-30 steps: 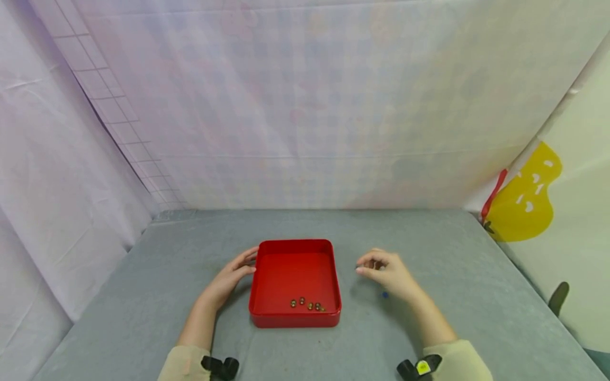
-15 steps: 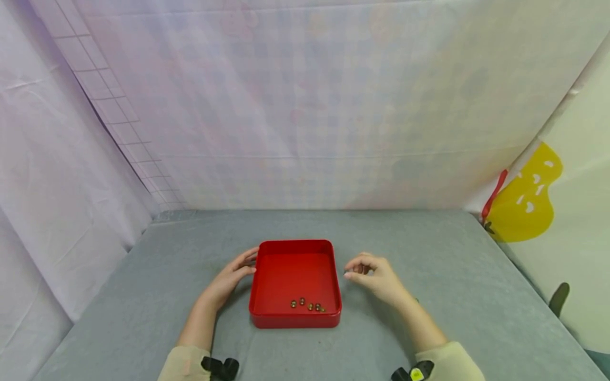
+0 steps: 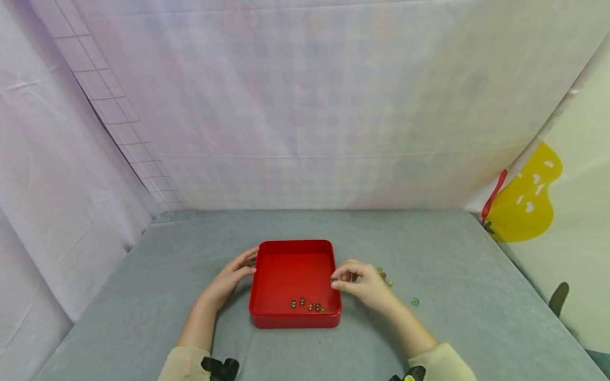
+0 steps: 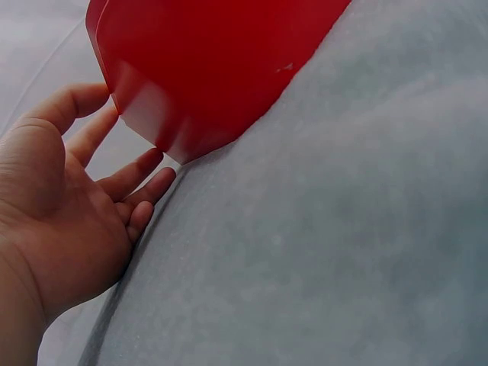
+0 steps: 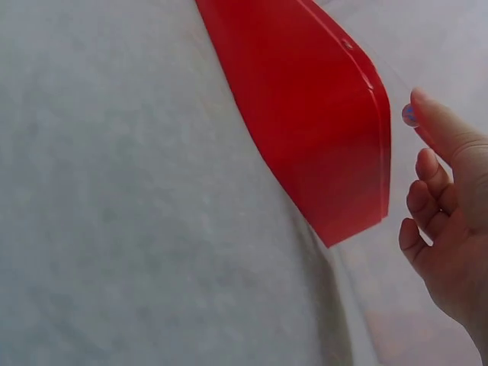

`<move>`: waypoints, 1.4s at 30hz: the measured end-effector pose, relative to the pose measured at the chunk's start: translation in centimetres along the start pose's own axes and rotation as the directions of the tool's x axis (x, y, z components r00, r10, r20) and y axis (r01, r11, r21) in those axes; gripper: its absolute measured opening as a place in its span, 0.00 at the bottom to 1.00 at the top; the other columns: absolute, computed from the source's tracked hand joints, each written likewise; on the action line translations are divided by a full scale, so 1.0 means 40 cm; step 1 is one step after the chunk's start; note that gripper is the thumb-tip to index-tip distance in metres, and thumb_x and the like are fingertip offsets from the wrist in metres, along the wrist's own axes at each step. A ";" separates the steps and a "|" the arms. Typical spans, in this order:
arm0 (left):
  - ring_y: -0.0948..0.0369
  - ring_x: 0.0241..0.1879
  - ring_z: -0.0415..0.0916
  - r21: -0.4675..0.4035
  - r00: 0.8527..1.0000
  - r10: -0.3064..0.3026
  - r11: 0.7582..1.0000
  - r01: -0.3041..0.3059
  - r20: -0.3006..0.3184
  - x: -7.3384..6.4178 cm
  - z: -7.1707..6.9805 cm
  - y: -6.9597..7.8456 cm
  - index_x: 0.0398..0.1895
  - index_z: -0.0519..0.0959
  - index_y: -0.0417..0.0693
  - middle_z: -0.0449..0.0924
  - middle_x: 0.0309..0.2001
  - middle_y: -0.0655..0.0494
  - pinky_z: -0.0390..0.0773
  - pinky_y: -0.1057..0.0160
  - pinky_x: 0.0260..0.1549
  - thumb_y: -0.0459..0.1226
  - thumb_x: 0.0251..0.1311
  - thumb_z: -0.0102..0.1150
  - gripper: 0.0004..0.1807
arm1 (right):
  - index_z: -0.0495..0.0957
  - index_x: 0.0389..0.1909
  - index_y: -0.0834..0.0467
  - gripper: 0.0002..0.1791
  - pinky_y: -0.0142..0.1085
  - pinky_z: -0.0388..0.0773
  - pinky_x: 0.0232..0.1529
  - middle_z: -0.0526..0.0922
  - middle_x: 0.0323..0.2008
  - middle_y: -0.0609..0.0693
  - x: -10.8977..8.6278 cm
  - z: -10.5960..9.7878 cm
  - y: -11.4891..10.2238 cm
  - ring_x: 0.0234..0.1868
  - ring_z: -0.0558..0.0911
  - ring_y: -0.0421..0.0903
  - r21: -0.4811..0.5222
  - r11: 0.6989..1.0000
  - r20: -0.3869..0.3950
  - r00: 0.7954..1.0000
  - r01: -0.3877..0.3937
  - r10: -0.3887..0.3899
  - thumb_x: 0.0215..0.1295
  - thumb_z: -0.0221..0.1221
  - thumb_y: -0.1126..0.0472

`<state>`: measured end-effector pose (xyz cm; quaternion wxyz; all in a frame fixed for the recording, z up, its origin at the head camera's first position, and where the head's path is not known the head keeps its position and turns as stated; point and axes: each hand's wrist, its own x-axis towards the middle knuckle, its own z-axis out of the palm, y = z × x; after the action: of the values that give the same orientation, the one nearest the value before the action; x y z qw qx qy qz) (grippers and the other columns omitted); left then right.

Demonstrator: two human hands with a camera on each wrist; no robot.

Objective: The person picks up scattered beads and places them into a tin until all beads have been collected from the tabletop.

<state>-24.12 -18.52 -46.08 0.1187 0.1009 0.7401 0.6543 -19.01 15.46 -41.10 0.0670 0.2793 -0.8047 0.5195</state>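
Observation:
A square red tray (image 3: 295, 270) lies on the grey cloth, with several brownish marbles (image 3: 302, 301) gathered near its front edge. My left hand (image 3: 229, 278) touches the tray's left side, its fingertips against the outer wall in the left wrist view. Between thumb and index finger my right hand (image 3: 362, 283) pinches a small clear marble with blue in it (image 5: 410, 115). The pinching fingertips are right at the tray's right rim, while the other fingers curl toward the palm.
Right of the right hand, a green marble (image 3: 415, 301) lies alone on the cloth. Closer to that hand is a small group of marbles (image 3: 389, 283), partly behind it. White patterned curtains (image 3: 295, 106) hang behind and at both sides.
My right hand has moved left to the tray's right rim, carrying the marble. Marbles it had covered on the cloth now show. The left hand and tray have stayed in place.

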 end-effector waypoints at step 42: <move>0.47 0.68 0.55 -0.013 1.000 0.018 1.000 -0.018 0.017 -0.003 0.001 0.005 0.72 0.60 0.47 0.59 0.69 0.42 0.49 0.41 0.63 0.34 0.68 0.51 0.29 | 0.82 0.35 0.59 0.08 0.33 0.69 0.31 0.73 0.26 0.51 -0.001 0.035 0.006 0.28 0.71 0.41 0.018 0.999 0.054 0.997 -0.047 0.046 0.53 0.68 0.69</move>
<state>-23.98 -18.48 -45.86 0.1195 0.1124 0.7340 0.6590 -18.84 14.33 -41.96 0.0307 0.2749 -0.8074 0.5212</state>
